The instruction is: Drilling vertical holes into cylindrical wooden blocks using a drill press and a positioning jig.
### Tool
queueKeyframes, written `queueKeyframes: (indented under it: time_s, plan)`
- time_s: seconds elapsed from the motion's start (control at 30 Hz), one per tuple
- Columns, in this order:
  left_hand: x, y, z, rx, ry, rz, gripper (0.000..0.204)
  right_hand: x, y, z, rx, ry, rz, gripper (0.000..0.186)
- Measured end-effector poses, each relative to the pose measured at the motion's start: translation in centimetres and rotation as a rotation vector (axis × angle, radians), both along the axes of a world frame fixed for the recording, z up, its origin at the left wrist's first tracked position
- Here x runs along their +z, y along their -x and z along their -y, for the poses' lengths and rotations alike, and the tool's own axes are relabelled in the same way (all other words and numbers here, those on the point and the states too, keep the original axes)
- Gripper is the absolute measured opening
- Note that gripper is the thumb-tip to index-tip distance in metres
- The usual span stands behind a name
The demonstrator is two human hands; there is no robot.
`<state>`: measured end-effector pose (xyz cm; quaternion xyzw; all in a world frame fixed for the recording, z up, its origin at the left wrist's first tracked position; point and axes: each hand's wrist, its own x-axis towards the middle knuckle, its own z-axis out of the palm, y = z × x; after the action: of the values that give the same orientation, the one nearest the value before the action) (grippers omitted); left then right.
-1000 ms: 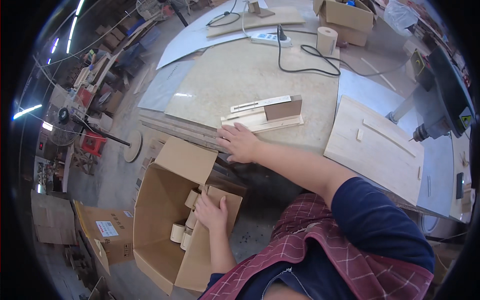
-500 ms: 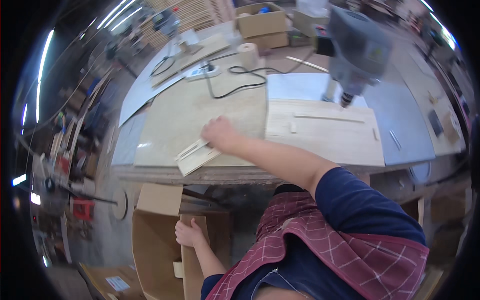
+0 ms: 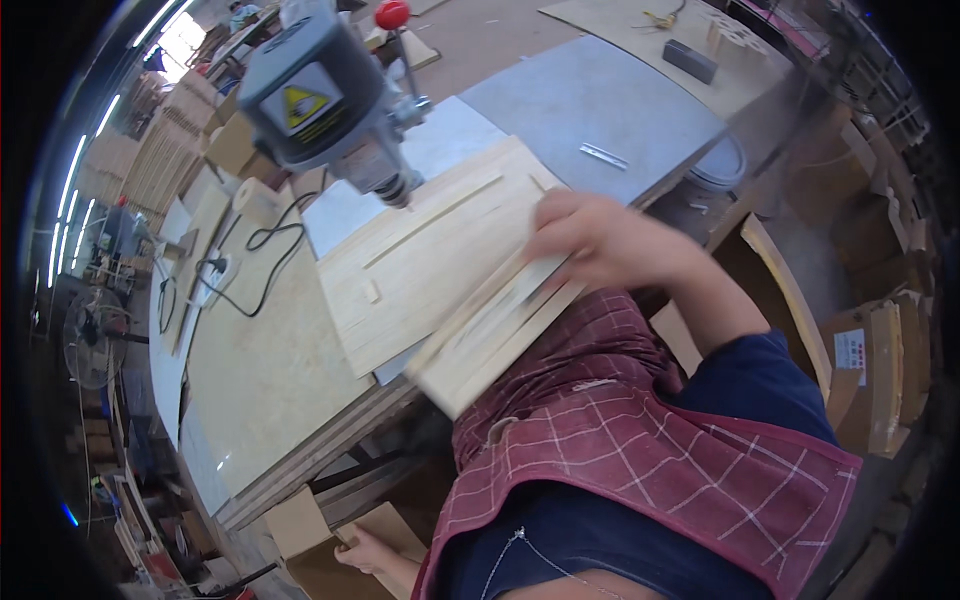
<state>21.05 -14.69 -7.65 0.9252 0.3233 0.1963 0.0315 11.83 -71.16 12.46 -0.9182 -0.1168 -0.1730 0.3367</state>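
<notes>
My right hand (image 3: 605, 238) is closed on the end of a pale wooden piece with long grooves (image 3: 455, 375), blurred by motion. It holds the piece tilted over the table's front edge, just above my apron. Beyond it a light wooden board (image 3: 420, 270) lies on the table, with a long thin strip and a small block on top. Over that board hangs the grey head of a drill press (image 3: 310, 100). At the lower left my left hand (image 3: 368, 553) is closed on the flap of an open cardboard box (image 3: 298, 522).
A black cord (image 3: 290, 275) and a paper-coloured roll (image 3: 257, 200) lie on the table's far left. A metal rod (image 3: 604, 156) and a dark block (image 3: 690, 62) are at the back right. More cardboard boxes (image 3: 862, 375) stand to the right, beside a round tub (image 3: 722, 165).
My view has swung to the right. My right hand has carried the grooved wooden piece from the table's left part to the right, over the front edge. My left hand stays on the box.
</notes>
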Motion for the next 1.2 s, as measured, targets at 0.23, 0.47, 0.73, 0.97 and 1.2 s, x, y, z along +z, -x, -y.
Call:
queueKeyframes:
  time_s: [0.23,0.47,0.73,0.97,1.2]
  plan:
    - [0.7,-5.3,1.2,-0.314,0.182,0.428,0.030,-1.4,7.5,14.1,-0.704,0.028,-0.010,0.026]
    - [5.3,-4.7,10.7,-0.766,0.116,0.510,0.016,-8.3,5.2,26.9,-1.067,0.150,0.036,0.030]
    - [4.0,-2.3,14.9,-0.818,0.346,0.406,0.028,-11.4,1.7,25.0,-1.309,0.640,0.197,0.036]
    - [3.1,-0.1,19.9,-1.053,0.374,0.280,0.029,-15.8,-1.3,15.1,-1.124,0.312,0.004,0.039]
    - [2.2,1.2,22.1,-1.179,0.479,0.150,0.029,-18.2,-5.9,15.0,-1.068,0.178,-0.123,0.021]
